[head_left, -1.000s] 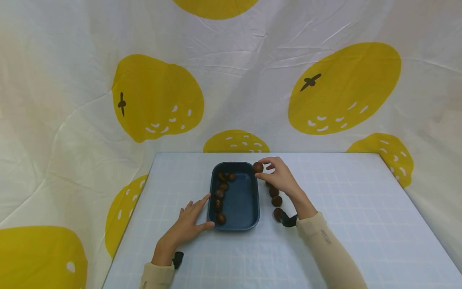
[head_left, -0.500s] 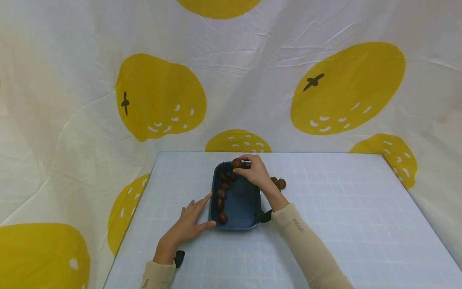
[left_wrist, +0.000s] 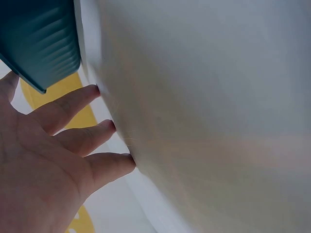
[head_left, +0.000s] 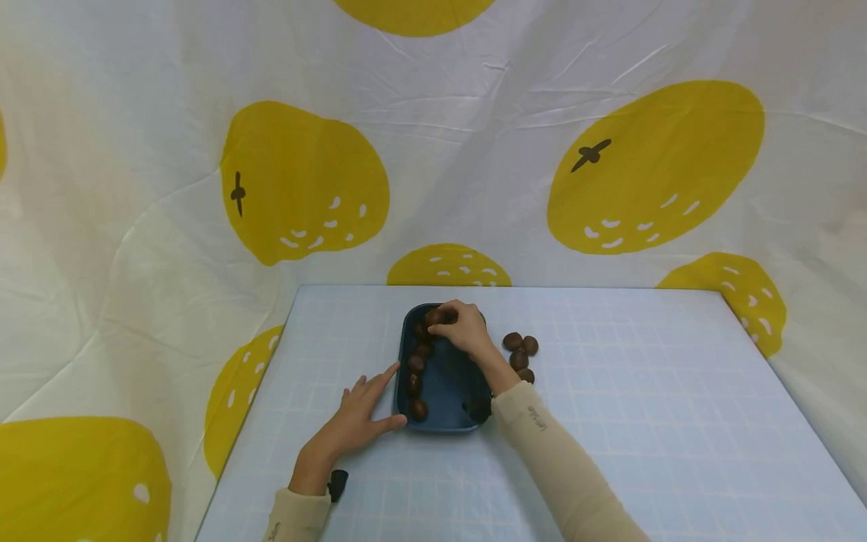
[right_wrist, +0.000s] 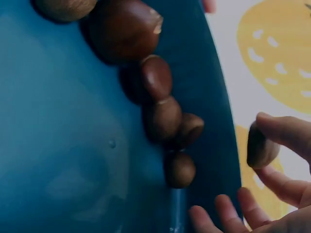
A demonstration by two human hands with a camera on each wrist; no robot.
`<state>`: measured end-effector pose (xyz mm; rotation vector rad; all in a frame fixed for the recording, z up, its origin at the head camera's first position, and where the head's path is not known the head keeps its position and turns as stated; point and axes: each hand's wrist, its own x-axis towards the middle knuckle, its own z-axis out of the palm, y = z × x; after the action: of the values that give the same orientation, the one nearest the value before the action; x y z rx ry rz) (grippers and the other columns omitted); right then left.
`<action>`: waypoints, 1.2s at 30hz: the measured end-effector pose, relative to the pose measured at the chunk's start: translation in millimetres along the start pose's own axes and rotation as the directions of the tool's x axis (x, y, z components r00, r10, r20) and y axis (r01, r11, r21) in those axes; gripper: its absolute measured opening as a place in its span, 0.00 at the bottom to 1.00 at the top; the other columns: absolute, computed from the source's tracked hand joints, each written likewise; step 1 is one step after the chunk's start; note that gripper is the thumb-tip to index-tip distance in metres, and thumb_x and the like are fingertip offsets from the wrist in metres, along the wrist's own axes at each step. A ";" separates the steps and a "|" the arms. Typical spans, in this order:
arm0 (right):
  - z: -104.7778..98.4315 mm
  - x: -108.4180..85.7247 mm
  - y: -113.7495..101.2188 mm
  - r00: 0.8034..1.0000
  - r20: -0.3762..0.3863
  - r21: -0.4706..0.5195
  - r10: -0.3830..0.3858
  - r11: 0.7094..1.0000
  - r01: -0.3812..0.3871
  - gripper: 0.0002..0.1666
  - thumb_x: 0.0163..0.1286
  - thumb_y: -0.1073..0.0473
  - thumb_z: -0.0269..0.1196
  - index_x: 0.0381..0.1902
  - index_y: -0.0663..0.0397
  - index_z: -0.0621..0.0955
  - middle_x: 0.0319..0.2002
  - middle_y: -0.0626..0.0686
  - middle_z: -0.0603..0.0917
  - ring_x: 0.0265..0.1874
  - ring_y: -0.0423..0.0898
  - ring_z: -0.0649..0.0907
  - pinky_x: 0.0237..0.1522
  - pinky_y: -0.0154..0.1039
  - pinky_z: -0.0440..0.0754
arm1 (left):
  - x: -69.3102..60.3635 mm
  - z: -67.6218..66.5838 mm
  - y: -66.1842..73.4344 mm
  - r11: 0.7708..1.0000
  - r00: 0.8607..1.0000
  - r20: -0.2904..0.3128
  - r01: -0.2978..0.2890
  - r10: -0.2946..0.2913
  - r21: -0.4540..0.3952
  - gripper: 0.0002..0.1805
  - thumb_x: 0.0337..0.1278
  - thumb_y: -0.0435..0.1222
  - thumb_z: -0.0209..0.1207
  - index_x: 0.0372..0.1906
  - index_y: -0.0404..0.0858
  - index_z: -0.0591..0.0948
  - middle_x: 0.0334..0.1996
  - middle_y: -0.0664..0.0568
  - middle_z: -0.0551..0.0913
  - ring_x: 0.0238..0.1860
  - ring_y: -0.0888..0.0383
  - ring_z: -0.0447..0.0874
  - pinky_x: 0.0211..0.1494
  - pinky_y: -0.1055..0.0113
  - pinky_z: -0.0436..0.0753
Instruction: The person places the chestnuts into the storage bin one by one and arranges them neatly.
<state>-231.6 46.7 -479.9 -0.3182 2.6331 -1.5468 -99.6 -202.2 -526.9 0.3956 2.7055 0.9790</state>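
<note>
A dark blue tray [head_left: 447, 380] stands on the table, with several brown chestnuts [head_left: 416, 364] in a line along its left side. Over the tray's far end, my right hand [head_left: 466, 331] pinches a chestnut [right_wrist: 261, 148] between thumb and forefinger; its other fingers spread loosely in the right wrist view. My left hand [head_left: 355, 421] lies at the tray's left side with fingers spread, forefinger and thumb at the rim. In the left wrist view, the remaining fingertips of that left hand [left_wrist: 48, 155] rest on the table beside the tray [left_wrist: 43, 43].
Several more chestnuts [head_left: 518, 359] lie on the table just right of the tray, partly behind the right forearm. The table [head_left: 664, 406] has a pale checked cover. Behind it hangs a white cloth [head_left: 467, 173] printed with yellow fruit.
My right hand has carried the chestnut leftward from beyond the tray's right rim to over its far left part, and lowered it. The left hand has stayed in place.
</note>
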 end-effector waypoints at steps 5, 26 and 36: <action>4.1 0.5 7.5 0.998 0.042 -0.094 0.041 0.995 -0.037 0.24 0.59 0.59 0.76 0.53 0.59 0.83 0.57 0.64 0.79 0.61 0.61 0.75 0.59 0.54 0.75 | 0.6 0.1 0.6 1.000 1.000 -0.006 0.002 -0.002 -0.003 0.52 0.53 0.66 0.63 0.79 0.69 0.47 0.77 0.47 0.57 0.75 0.30 0.42 0.70 0.28 0.39; 15.6 -1.2 22.6 0.989 0.126 -0.329 0.074 0.944 -0.029 0.29 0.55 0.63 0.76 0.52 0.58 0.76 0.47 0.63 0.79 0.50 0.59 0.77 0.50 0.51 0.77 | 1.9 0.3 1.1 1.000 1.000 -0.008 0.007 -0.007 0.005 0.53 0.52 0.66 0.63 0.79 0.70 0.48 0.77 0.46 0.58 0.75 0.30 0.43 0.69 0.27 0.40; 18.1 -1.5 25.3 0.990 0.118 -0.322 0.081 0.946 -0.039 0.30 0.54 0.63 0.76 0.52 0.60 0.75 0.48 0.63 0.79 0.51 0.59 0.78 0.51 0.51 0.77 | 1.5 1.5 -0.5 1.000 1.000 -0.008 0.003 -0.003 0.012 0.53 0.52 0.67 0.62 0.79 0.71 0.46 0.77 0.46 0.58 0.75 0.30 0.43 0.69 0.27 0.40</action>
<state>-230.7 43.4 -510.9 -0.3397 2.7539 -1.0388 -100.6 -201.2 -528.5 0.3910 2.7193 0.9661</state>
